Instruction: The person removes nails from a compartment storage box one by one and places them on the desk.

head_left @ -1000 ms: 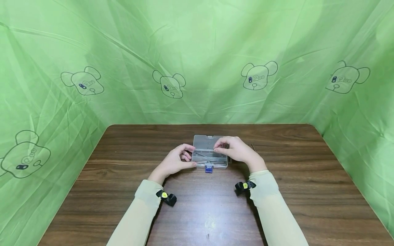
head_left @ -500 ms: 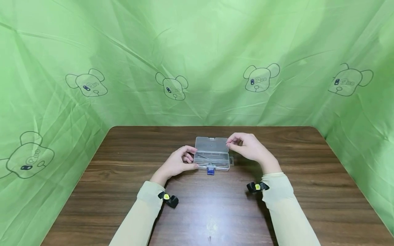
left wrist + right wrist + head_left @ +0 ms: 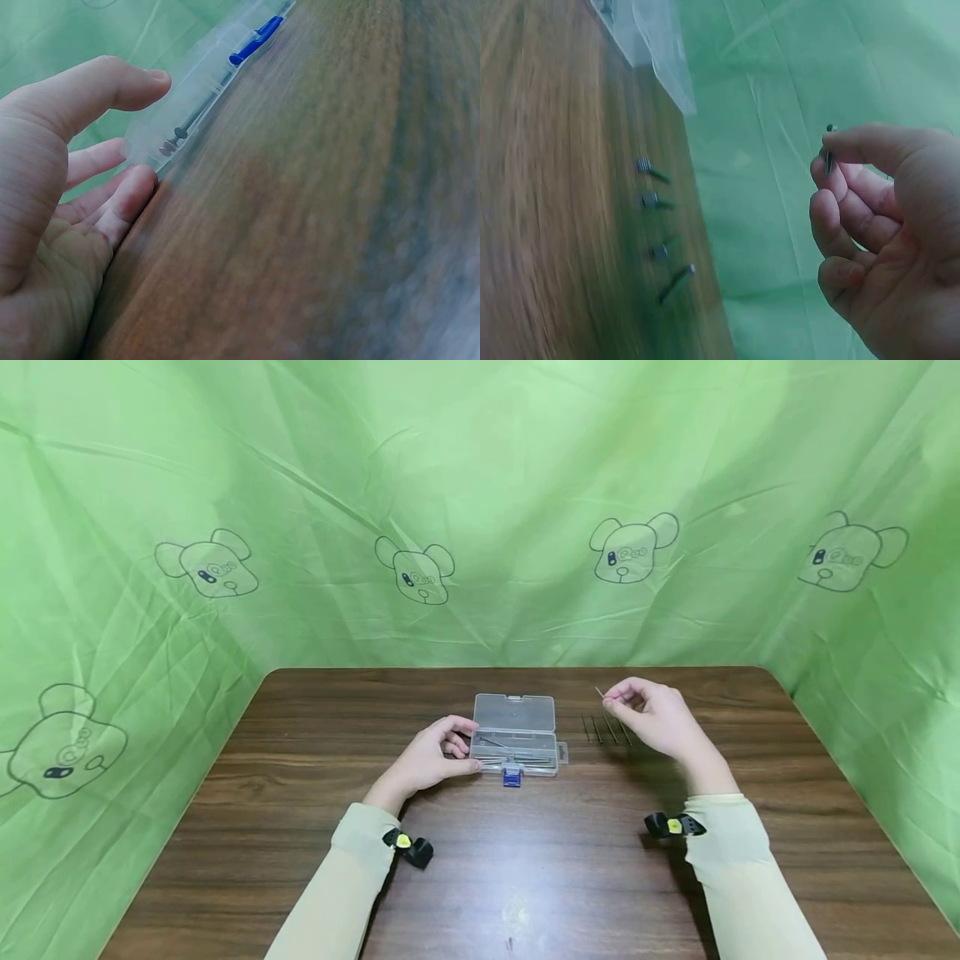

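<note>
A clear plastic box (image 3: 514, 713) lies on the table with its lid tipped back and its blue latch (image 3: 512, 777) at the front. Thin metal nails (image 3: 180, 133) lie inside its compartments. My left hand (image 3: 423, 753) holds the left end of the box between thumb and fingers. To the right of the box, my right hand (image 3: 654, 717) pinches a single nail (image 3: 829, 150) between thumb and fingertips, above the table. Beneath and beside that hand, several nails (image 3: 651, 201) lie roughly parallel in a row on the wood.
The brown wood-grain table (image 3: 300, 827) ends in rounded corners at the back. Green cloth (image 3: 510, 510) printed with bear-like heads hangs behind it and at both sides. A clear hanging tab (image 3: 563, 752) sticks out at the box's right end.
My right hand has moved from over the box to the right, above the row of nails, with a nail pinched in it. The left hand has stayed at the box.
</note>
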`<state>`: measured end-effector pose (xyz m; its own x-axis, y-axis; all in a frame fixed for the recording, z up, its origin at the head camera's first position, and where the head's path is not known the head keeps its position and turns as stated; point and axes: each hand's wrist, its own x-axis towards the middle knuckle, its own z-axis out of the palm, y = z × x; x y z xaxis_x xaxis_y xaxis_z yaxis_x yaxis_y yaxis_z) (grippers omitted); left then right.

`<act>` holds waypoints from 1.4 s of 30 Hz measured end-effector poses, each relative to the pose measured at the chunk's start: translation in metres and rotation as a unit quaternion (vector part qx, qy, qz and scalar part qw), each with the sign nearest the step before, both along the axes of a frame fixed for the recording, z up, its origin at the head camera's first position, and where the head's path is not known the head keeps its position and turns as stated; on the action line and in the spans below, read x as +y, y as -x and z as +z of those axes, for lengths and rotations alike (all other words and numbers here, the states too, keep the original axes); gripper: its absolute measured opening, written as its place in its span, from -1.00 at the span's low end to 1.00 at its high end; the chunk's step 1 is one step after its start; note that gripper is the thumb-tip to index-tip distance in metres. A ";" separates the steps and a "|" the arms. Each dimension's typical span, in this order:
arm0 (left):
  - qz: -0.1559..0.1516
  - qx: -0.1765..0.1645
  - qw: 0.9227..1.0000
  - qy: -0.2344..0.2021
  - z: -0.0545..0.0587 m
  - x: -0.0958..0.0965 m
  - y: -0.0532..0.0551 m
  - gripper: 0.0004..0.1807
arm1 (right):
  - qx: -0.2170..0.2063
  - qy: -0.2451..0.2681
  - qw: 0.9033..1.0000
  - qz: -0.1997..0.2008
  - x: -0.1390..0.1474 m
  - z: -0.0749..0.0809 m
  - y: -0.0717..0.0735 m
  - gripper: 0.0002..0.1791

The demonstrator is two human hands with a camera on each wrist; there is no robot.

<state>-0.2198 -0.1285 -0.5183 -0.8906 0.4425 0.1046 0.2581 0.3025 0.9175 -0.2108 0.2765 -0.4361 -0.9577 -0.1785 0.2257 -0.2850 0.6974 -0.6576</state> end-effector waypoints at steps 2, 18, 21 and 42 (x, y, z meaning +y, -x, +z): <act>0.001 0.000 1.000 -0.001 0.000 0.001 -0.001 -0.29 | 0.000 -0.003 1.000 -0.016 0.009 -0.001 -0.001 -0.83; -0.004 -0.001 1.000 0.006 0.001 -0.003 0.000 -0.29 | -0.041 -0.037 0.998 -0.029 0.055 -0.041 0.002 -0.74; -0.002 -0.001 1.000 0.008 0.000 -0.004 0.000 -0.30 | -0.043 -0.037 0.998 -0.033 0.057 -0.048 0.004 -0.76; -0.003 -0.002 1.000 0.006 0.001 -0.003 0.000 -0.30 | -0.070 -0.040 0.996 -0.042 0.059 -0.061 0.003 -0.79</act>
